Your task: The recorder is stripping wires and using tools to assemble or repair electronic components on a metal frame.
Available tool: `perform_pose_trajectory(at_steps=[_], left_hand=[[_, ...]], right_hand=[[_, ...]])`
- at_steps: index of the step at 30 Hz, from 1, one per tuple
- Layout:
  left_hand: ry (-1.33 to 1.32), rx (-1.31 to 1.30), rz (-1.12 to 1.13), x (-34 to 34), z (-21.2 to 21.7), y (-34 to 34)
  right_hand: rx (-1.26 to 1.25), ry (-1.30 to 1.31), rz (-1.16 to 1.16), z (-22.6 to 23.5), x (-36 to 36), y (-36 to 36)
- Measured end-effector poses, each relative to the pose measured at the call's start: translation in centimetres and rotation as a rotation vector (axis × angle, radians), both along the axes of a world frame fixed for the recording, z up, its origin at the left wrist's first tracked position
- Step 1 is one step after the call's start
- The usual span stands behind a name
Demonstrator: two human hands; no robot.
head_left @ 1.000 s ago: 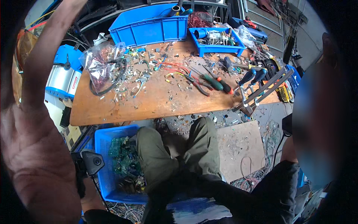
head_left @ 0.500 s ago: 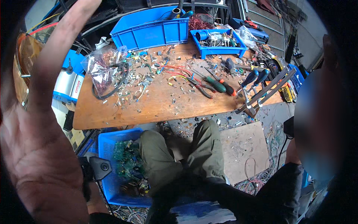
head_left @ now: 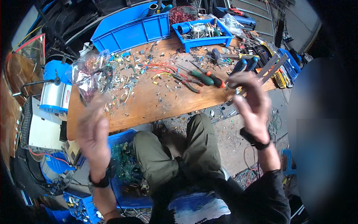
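Observation:
My left hand [head_left: 91,132], smeared by motion, is raised over the table's left front edge near a clear plastic bag [head_left: 84,74] of copper-coloured wire. Its fingers point up, and nothing shows in them. My right hand [head_left: 254,102] hovers at the right front edge, fingers curved and thumb apart, holding nothing. Behind it stand tools with blue handles [head_left: 246,64] and upright metal bars [head_left: 274,69], partly hidden by my fingers. Left of that hand lie a green-handled screwdriver [head_left: 203,77], an orange-and-black screwdriver [head_left: 216,79] and pliers [head_left: 192,86].
Scraps and red wires litter the wooden table [head_left: 149,108]. At its back stand a deep blue bin [head_left: 134,31] and a blue tray [head_left: 207,40] of metal parts. A blue crate [head_left: 123,196] of green circuit boards sits beside my left leg. A blue-and-silver machine [head_left: 56,91] is far left.
Both hands have come into view over the table's front; the left moved away from close to the camera, the right rose from the lower right. My view has shifted slightly.

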State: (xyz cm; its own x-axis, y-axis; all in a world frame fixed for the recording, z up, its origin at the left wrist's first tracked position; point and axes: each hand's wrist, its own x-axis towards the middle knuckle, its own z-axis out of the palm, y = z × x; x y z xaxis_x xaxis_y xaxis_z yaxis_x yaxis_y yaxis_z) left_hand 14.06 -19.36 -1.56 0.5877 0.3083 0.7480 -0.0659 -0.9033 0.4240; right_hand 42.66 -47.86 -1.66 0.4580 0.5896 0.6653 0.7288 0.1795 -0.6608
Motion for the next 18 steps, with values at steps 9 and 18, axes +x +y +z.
perform_pose_trajectory(at_steps=[9,18], left_hand=[[0.239,-0.271,0.293,5.4,-15.2,6.7],[0.201,0.077,0.342,6.9,-20.2,7.6]], right_hand=[[-0.233,-0.065,-0.218,-17.8,6.1,6.5],[-0.183,-0.373,-0.438,-21.0,6.5,7.5]])
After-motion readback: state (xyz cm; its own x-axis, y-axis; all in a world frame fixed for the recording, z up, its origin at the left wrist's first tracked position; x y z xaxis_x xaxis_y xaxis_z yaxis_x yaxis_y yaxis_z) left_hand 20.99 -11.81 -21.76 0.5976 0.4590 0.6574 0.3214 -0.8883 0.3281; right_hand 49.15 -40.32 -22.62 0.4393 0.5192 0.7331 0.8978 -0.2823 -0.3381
